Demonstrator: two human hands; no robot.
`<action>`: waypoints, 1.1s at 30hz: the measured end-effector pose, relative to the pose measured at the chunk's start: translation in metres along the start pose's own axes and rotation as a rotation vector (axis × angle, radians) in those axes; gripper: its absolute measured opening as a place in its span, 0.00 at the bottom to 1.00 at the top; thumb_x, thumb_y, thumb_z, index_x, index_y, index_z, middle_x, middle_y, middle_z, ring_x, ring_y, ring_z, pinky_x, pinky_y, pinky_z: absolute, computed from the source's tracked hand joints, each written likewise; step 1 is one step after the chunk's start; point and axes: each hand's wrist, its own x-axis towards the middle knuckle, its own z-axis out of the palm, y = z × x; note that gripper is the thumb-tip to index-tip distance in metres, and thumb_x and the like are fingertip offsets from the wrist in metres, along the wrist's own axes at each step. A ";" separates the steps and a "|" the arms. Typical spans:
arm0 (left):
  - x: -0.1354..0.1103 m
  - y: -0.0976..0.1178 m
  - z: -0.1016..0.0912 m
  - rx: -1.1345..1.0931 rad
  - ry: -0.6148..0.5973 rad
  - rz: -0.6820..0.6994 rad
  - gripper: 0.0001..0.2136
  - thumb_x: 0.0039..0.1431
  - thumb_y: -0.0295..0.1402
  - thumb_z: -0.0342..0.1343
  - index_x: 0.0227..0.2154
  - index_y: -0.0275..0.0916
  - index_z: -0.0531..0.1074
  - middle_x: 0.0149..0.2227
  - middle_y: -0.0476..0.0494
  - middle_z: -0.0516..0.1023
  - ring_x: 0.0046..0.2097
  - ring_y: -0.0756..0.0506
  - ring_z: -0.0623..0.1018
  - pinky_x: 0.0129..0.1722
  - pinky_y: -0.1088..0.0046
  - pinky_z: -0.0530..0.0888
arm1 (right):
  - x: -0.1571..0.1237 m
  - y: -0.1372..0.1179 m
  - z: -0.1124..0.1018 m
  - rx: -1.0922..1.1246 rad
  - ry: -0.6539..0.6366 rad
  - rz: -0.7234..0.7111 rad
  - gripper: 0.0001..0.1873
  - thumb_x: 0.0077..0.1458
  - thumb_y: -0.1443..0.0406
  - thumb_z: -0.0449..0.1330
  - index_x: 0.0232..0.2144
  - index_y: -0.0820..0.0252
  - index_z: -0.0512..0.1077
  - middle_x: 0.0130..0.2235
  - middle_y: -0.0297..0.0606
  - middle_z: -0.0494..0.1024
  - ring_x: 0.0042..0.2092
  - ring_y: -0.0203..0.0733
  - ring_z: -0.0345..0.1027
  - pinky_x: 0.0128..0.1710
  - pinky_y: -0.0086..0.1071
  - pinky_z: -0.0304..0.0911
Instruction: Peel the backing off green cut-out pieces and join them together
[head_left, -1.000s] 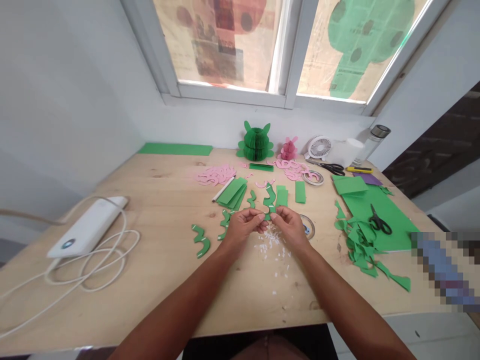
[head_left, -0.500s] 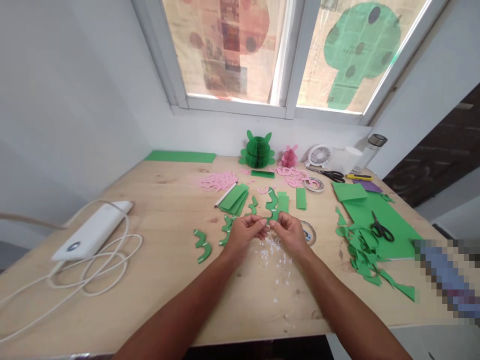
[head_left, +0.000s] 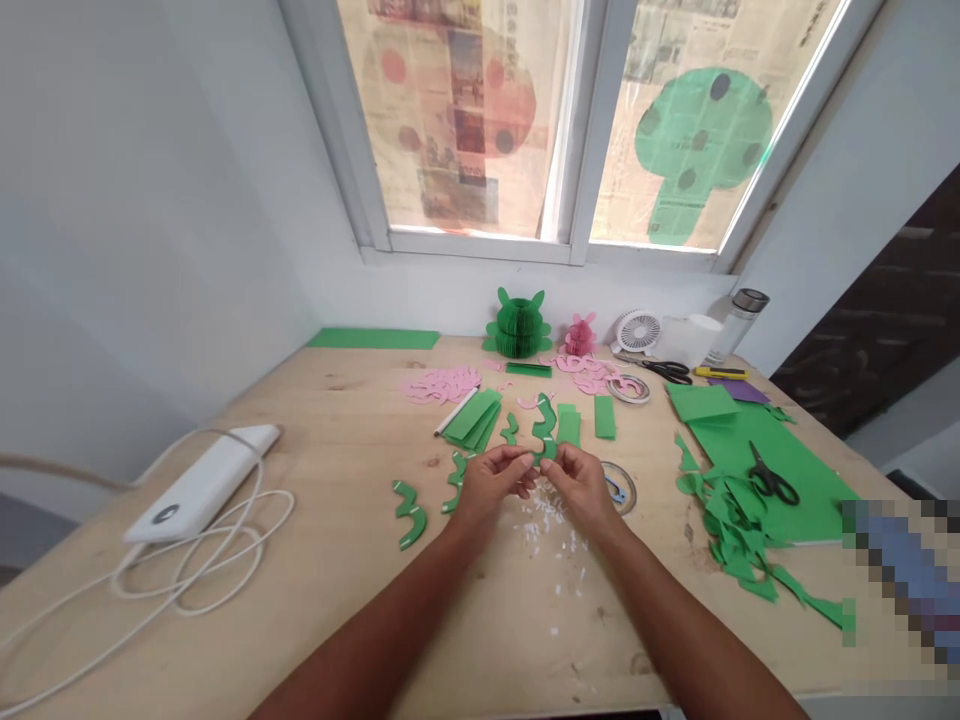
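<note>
Head view: both hands pinch a wavy green strip near white scraps.

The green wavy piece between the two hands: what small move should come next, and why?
Perhaps steady the green wavy piece with the right hand and pick at its lower end with the left hand: both hands meet there, white marks show on it, and white scraps lie nearby.
</note>
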 end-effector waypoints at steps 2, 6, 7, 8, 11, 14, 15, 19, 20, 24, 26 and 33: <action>0.000 -0.001 -0.001 -0.024 0.008 -0.006 0.14 0.38 0.40 0.65 0.24 0.34 0.74 0.19 0.46 0.76 0.21 0.50 0.73 0.22 0.75 0.69 | 0.000 0.001 0.000 -0.019 -0.009 -0.011 0.16 0.48 0.59 0.57 0.18 0.58 0.57 0.19 0.26 0.55 0.22 0.31 0.49 0.23 0.27 0.46; 0.000 -0.001 -0.001 -0.006 0.009 0.042 0.12 0.41 0.39 0.63 0.21 0.34 0.73 0.17 0.48 0.74 0.19 0.52 0.71 0.22 0.77 0.68 | 0.000 0.003 0.002 -0.045 -0.011 -0.019 0.17 0.48 0.58 0.58 0.18 0.58 0.56 0.18 0.25 0.54 0.22 0.31 0.48 0.22 0.27 0.46; -0.001 -0.001 -0.001 0.005 0.019 0.058 0.11 0.41 0.38 0.63 0.21 0.34 0.73 0.17 0.48 0.74 0.19 0.52 0.71 0.21 0.77 0.68 | 0.000 0.004 0.002 -0.036 -0.014 -0.015 0.17 0.48 0.58 0.58 0.18 0.58 0.56 0.18 0.26 0.54 0.22 0.31 0.49 0.22 0.27 0.46; -0.002 -0.001 0.000 0.018 0.028 0.074 0.11 0.42 0.38 0.63 0.21 0.34 0.73 0.17 0.48 0.74 0.19 0.52 0.70 0.21 0.77 0.67 | 0.000 0.005 0.003 -0.026 -0.014 -0.009 0.16 0.48 0.57 0.58 0.18 0.58 0.57 0.19 0.26 0.55 0.22 0.31 0.49 0.23 0.27 0.47; -0.003 0.001 0.001 0.052 0.042 0.098 0.10 0.42 0.38 0.62 0.21 0.34 0.72 0.16 0.49 0.73 0.19 0.52 0.69 0.19 0.78 0.66 | 0.000 0.008 0.003 -0.008 -0.020 0.010 0.16 0.48 0.57 0.58 0.20 0.59 0.59 0.19 0.26 0.57 0.23 0.31 0.50 0.23 0.27 0.48; -0.003 0.002 0.002 0.082 0.065 0.118 0.11 0.42 0.38 0.62 0.22 0.34 0.73 0.16 0.49 0.72 0.19 0.51 0.70 0.18 0.78 0.66 | 0.000 0.010 0.002 0.009 -0.038 0.023 0.15 0.49 0.56 0.58 0.21 0.59 0.61 0.19 0.27 0.58 0.23 0.31 0.49 0.23 0.27 0.47; -0.003 0.002 0.001 0.085 0.078 0.129 0.11 0.42 0.39 0.61 0.22 0.34 0.74 0.17 0.49 0.72 0.20 0.51 0.70 0.19 0.78 0.66 | 0.000 0.010 0.002 0.013 -0.044 0.026 0.15 0.48 0.56 0.58 0.21 0.59 0.61 0.19 0.27 0.58 0.22 0.31 0.49 0.22 0.27 0.47; 0.000 0.007 0.001 0.008 0.140 0.167 0.13 0.43 0.39 0.61 0.29 0.34 0.76 0.26 0.44 0.77 0.27 0.50 0.73 0.22 0.78 0.69 | -0.002 0.010 0.001 0.028 -0.082 0.036 0.16 0.48 0.55 0.59 0.21 0.59 0.61 0.19 0.26 0.57 0.22 0.31 0.48 0.22 0.27 0.45; 0.000 0.008 0.001 -0.025 0.150 0.169 0.15 0.42 0.39 0.62 0.31 0.34 0.76 0.28 0.43 0.78 0.29 0.49 0.74 0.24 0.77 0.70 | -0.002 0.010 0.001 0.027 -0.099 0.041 0.16 0.47 0.54 0.59 0.21 0.59 0.61 0.19 0.26 0.56 0.22 0.31 0.48 0.22 0.27 0.45; 0.001 0.013 0.000 -0.147 0.139 0.133 0.20 0.39 0.38 0.64 0.37 0.33 0.74 0.33 0.40 0.78 0.31 0.48 0.76 0.28 0.74 0.73 | -0.003 0.004 0.002 -0.012 -0.162 0.028 0.17 0.47 0.54 0.59 0.19 0.59 0.60 0.19 0.27 0.56 0.22 0.31 0.48 0.22 0.27 0.45; 0.002 0.014 0.000 -0.206 0.129 0.111 0.20 0.38 0.37 0.65 0.37 0.33 0.74 0.33 0.41 0.78 0.30 0.49 0.75 0.30 0.74 0.73 | -0.004 0.001 0.003 -0.041 -0.183 0.006 0.18 0.47 0.55 0.59 0.18 0.59 0.58 0.19 0.27 0.56 0.23 0.32 0.49 0.23 0.27 0.46; 0.001 0.020 0.000 -0.388 0.117 0.018 0.15 0.35 0.32 0.66 0.28 0.33 0.73 0.25 0.48 0.75 0.26 0.52 0.72 0.27 0.77 0.71 | -0.006 -0.002 0.005 -0.065 -0.276 0.017 0.18 0.47 0.55 0.59 0.17 0.59 0.59 0.19 0.27 0.57 0.22 0.31 0.49 0.22 0.27 0.45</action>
